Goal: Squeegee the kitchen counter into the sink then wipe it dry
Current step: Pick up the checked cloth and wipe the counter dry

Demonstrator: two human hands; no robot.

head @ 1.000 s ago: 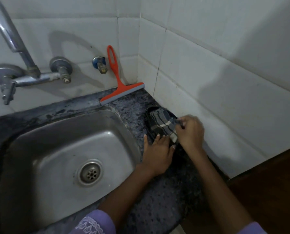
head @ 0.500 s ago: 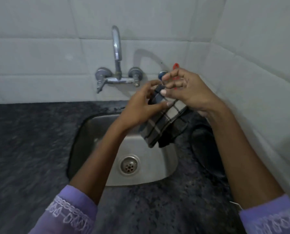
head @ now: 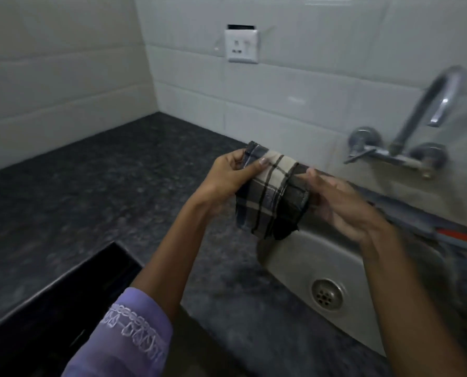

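The dark counter lay bare on the left. Her left hand pinched the checked cloth above the sink edge; her right hand gripped its other end. Loosely bunched, it might only smear water.

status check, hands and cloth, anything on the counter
Left hand and right hand both grip the checked cloth, held above the sink edge. Dark counter bare ahead, not yet wiped.
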